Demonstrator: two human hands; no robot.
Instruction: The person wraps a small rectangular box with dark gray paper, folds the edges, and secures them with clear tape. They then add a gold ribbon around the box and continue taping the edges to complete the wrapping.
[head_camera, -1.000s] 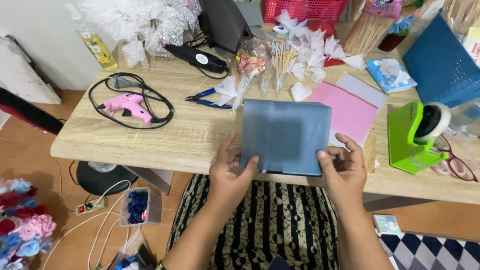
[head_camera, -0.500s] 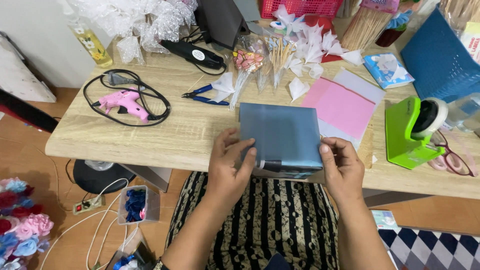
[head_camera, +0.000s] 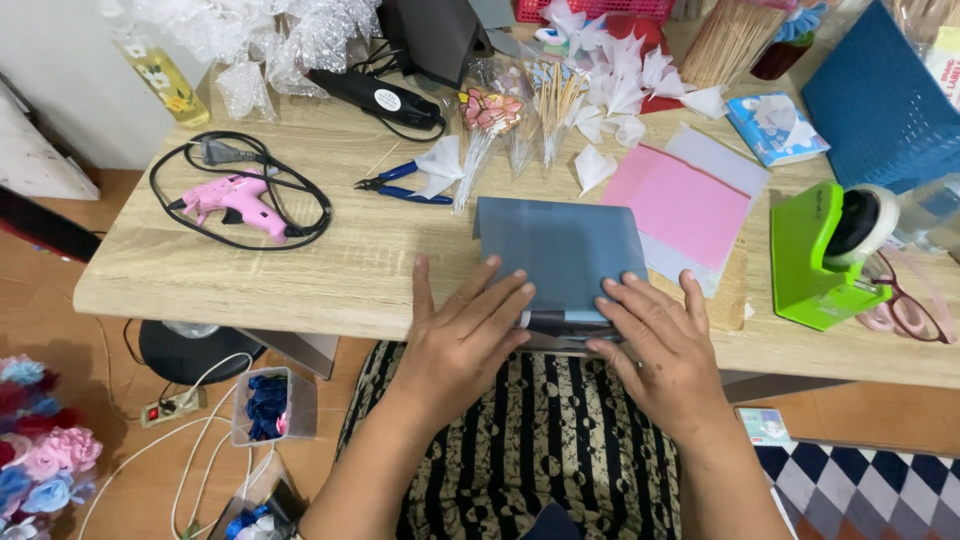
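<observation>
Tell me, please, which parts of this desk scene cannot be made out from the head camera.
- Near edge of the grey-blue sheet: head view, covered by the left hand and right hand.
- The dark strip under that edge: mostly hidden by both hands; what it is stays unclear.
- Blue basket: cut off by the right frame edge.
- Glasses: partly behind the green tape dispenser.
- Box of blue bits on the floor: too small to identify.

A sheet of paper (head_camera: 560, 250) lies at the near edge of the wooden table (head_camera: 330, 270), with the left hand (head_camera: 465, 335) and right hand (head_camera: 660, 345) pressed on its near edge. A glue gun (head_camera: 235, 200) is placed far to the left, pliers (head_camera: 400, 185) behind the sheet, and a tape dispenser (head_camera: 825, 255) to the right.
</observation>
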